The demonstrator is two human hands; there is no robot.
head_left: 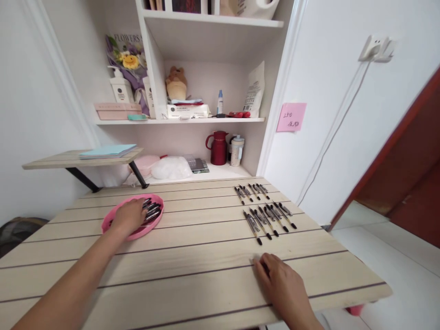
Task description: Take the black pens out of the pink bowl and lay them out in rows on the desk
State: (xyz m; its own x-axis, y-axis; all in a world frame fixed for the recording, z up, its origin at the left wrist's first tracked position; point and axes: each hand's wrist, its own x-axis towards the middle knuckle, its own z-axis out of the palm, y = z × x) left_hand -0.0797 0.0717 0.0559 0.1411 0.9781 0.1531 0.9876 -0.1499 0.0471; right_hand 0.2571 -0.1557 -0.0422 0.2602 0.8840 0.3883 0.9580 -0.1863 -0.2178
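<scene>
My left hand [129, 215] reaches into a round pink tray [106, 214]. It touches or hovers close over a pile of dark pens [153, 211] in the tray; its fingertips are hidden, so whether it grips one is unclear. On the right part of the table, my right hand [280, 279] rests with its fingers curled in and nothing visible in them. Beyond it lie two rows of slim pen-like pieces with black ends, several in the near row [270, 220] and several in the far row [251, 192].
The wood-look table [192, 284] has dark lines. At its back left stands a small raised shelf [62, 158] with blue paper [108, 151]. Behind is a white shelf unit [206, 121] with a red jug [218, 147] and a cup [237, 150]. A pink note [291, 117] sticks to the wall.
</scene>
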